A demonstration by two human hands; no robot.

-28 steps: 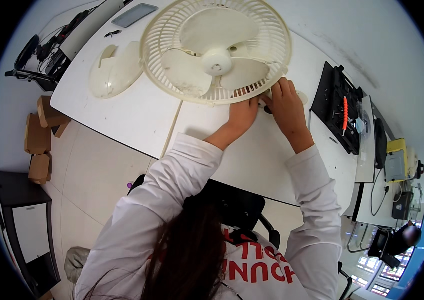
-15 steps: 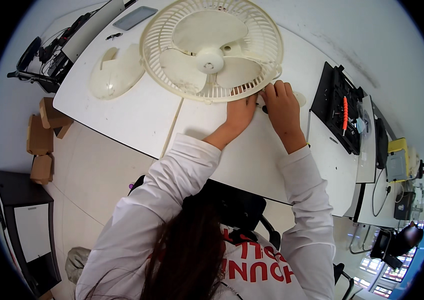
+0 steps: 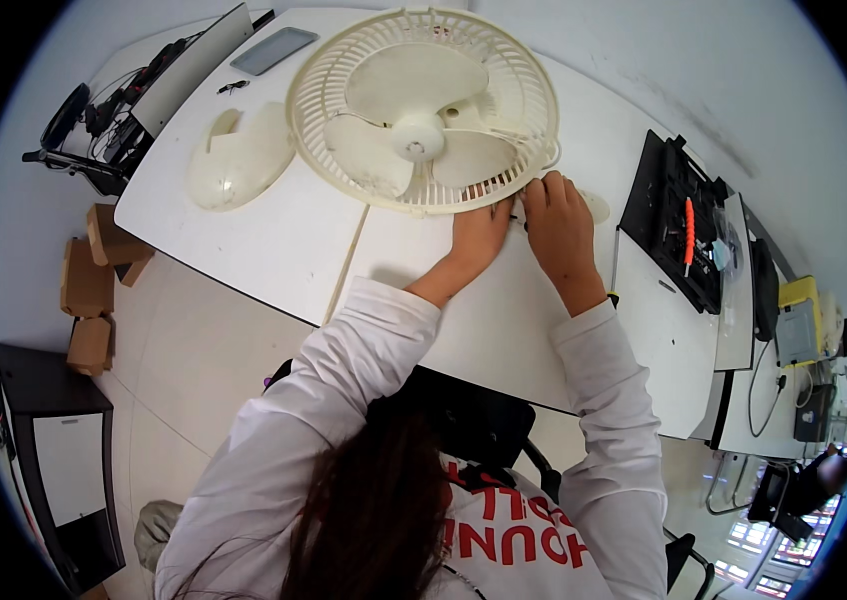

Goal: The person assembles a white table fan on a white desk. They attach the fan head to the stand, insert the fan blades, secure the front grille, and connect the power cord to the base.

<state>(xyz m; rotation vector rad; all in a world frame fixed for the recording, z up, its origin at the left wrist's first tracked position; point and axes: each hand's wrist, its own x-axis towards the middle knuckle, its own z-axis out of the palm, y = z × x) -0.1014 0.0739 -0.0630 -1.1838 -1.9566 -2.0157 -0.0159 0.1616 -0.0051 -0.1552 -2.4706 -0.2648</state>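
Sitting farther left than before, cream fan at both hands.

- Bare left hand reaching up and to the right, its fingertips hidden
- Bare right hand just beside it, back toward the camera, fingers bent
- Left arm in a loose white long sleeve, slanting rightward
- Right arm, likewise white-sleeved, steeper, leaning left

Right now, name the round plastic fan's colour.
The round three-bladed plastic fan is cream, best seen in the head view.
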